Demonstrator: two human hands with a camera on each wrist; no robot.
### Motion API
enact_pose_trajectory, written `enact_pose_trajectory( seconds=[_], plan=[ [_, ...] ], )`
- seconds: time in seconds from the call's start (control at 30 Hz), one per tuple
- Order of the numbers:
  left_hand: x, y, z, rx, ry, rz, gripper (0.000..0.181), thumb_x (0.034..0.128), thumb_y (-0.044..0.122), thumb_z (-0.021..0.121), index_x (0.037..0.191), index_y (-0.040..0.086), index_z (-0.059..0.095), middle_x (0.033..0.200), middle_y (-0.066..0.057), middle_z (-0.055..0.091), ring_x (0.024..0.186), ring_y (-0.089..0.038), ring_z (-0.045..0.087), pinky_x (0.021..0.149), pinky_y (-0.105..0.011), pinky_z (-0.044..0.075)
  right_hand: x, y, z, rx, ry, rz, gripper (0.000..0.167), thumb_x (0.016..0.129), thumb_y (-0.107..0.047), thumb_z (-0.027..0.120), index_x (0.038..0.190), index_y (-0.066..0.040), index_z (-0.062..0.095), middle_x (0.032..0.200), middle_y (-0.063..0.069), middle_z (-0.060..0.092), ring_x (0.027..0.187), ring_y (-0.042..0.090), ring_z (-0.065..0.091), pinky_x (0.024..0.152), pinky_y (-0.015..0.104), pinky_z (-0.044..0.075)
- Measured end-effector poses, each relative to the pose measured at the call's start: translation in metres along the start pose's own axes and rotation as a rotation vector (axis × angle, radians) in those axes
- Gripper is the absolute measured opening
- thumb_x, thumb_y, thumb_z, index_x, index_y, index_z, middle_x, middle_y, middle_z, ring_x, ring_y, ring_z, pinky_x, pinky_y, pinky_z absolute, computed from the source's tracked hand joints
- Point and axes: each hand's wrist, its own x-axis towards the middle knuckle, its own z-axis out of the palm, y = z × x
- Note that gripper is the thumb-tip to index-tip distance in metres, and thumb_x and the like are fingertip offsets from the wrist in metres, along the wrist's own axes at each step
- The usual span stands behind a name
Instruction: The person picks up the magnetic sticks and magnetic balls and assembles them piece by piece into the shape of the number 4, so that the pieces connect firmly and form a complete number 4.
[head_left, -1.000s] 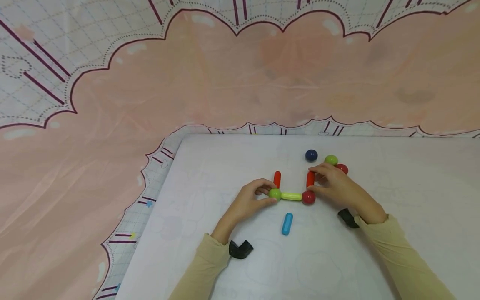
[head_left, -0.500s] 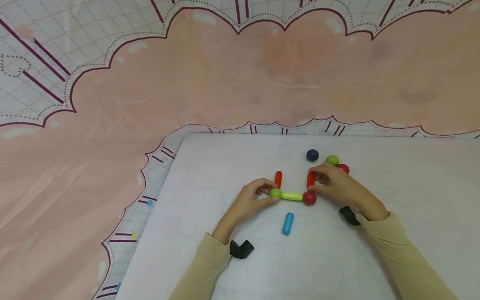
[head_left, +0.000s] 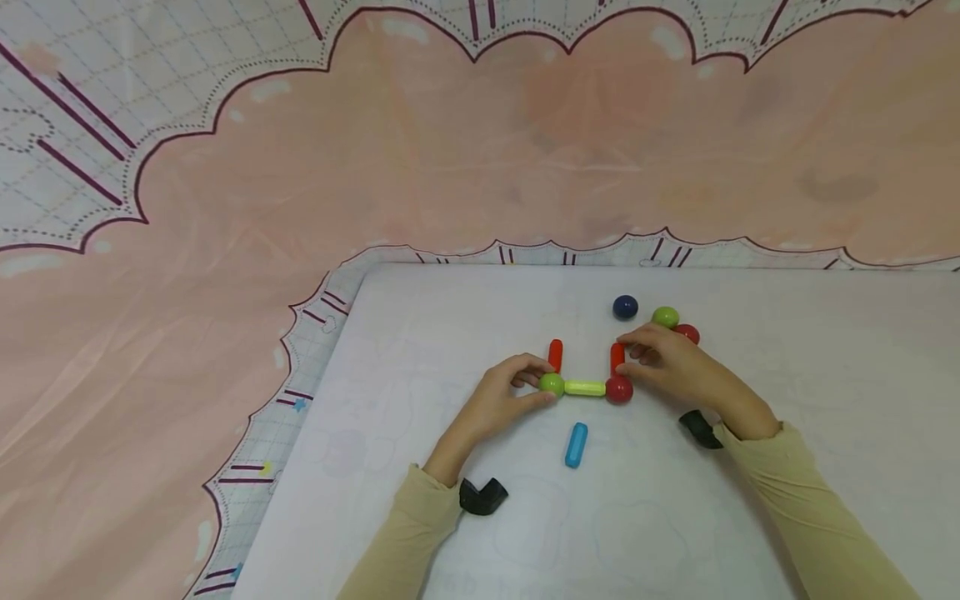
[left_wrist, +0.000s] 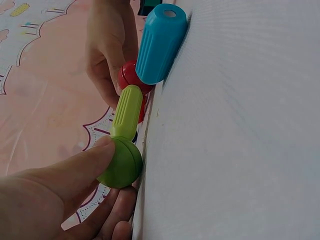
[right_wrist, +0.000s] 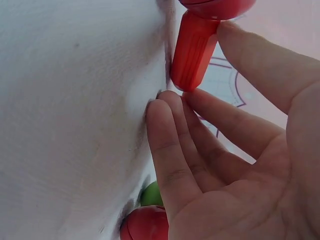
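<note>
My left hand (head_left: 501, 402) holds a green ball (head_left: 552, 384) between thumb and fingers; the left wrist view shows the thumb on the ball (left_wrist: 120, 164). A yellow-green stick (head_left: 584, 388) joins it to a red ball (head_left: 618, 389). One red stick (head_left: 555, 355) extends away from the green ball, another (head_left: 617, 358) from the red ball. My right hand (head_left: 678, 367) pinches this second stick lengthwise: in the right wrist view, the thumb touches the stick (right_wrist: 194, 52) near the ball and a fingertip meets its far end. The other fingers extend alongside.
A blue stick (head_left: 576, 445) lies nearer than the joined pieces. Beyond them is a dark blue ball (head_left: 626, 307); another green ball (head_left: 665, 317) and red ball (head_left: 686, 333) sit by my right hand. Black pieces are beside both wrists. The white board's (head_left: 420, 308) far edge lies behind.
The right red stick and red ball have shifted very slightly, the stick leaning a little left. Both hands keep nearly the same places.
</note>
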Motion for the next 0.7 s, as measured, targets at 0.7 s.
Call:
enact_pose_trajectory(
  seconds=[0.7],
  plan=[
    [0.0003,0.0007,0.0001,0.004,0.002,-0.009,0.035,0.088,0.018,0.077,0.121,0.014,0.065,0.113,0.002,0.067,0.102,-0.012,0.061,0.096,-0.031,0.047,-0.0039,-0.0018,0.0005,-0.006,0.008,0.006,0.038,0.093,-0.014,0.069,0.126,0.003,0.062,0.112,0.014,0.062,0.101,0.027,0.06,0.09,0.047,0.054]
  ],
)
